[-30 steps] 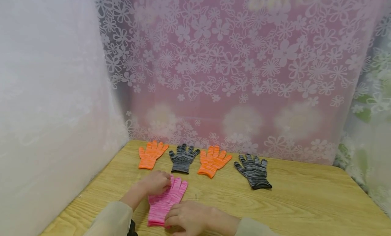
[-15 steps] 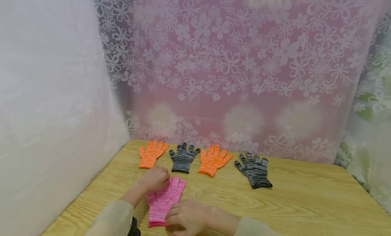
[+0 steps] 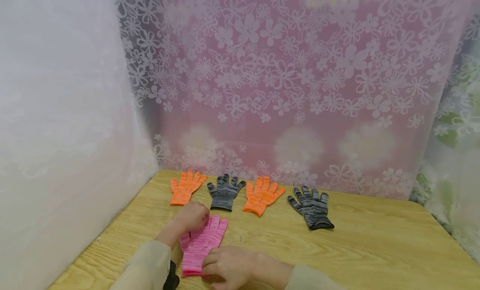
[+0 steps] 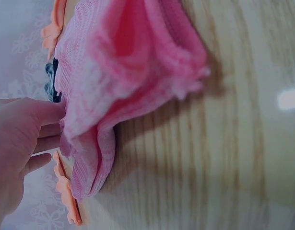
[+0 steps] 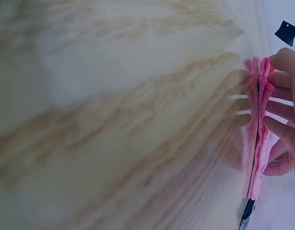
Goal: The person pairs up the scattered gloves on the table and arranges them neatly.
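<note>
The pink glove (image 3: 204, 245) fills most of the space between the left hand (image 3: 192, 216) and the right hand (image 3: 230, 267). Just past the left hand, an orange glove (image 3: 185, 189) and a dark glove (image 3: 224, 193) get in the way, with a little gap between them. Ahead and right of the right hand, the table (image 3: 375, 236) has lots of room for sliding by.

- The left hand (image 3: 192, 216) reaches farther out, back upward, fingers bent down.
- The right hand (image 3: 231, 266) sits nearer the body, its fingers curved and pointing leftward, its thumb (image 5: 287, 61) apart from them.
- Pale sleeves (image 3: 146, 261) leave both wrists (image 3: 275, 272) bare; the arms angle inward.
</note>
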`<move>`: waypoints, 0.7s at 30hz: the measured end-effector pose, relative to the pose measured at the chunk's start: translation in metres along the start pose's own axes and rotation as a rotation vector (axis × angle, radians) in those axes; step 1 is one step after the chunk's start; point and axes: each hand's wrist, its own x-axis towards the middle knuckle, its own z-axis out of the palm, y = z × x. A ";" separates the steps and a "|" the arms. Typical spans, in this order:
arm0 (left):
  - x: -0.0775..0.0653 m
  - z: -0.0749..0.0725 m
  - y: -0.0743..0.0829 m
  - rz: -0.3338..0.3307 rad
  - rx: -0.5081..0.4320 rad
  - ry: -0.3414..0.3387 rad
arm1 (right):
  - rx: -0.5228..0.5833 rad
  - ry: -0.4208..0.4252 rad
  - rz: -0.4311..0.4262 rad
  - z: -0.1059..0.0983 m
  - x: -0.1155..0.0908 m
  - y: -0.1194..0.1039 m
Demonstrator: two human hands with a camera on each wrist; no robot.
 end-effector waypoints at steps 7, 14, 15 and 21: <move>-0.001 0.000 -0.002 0.053 -0.008 0.052 | -0.021 0.005 0.000 0.000 -0.001 -0.001; 0.000 0.000 -0.003 0.089 0.056 0.098 | -0.019 0.009 -0.002 0.002 -0.001 0.000; 0.000 0.000 -0.003 0.099 0.070 0.095 | -0.021 0.010 -0.003 0.002 -0.001 0.001; 0.000 0.004 -0.003 0.127 0.136 0.068 | -0.026 -0.003 -0.010 0.002 -0.001 0.002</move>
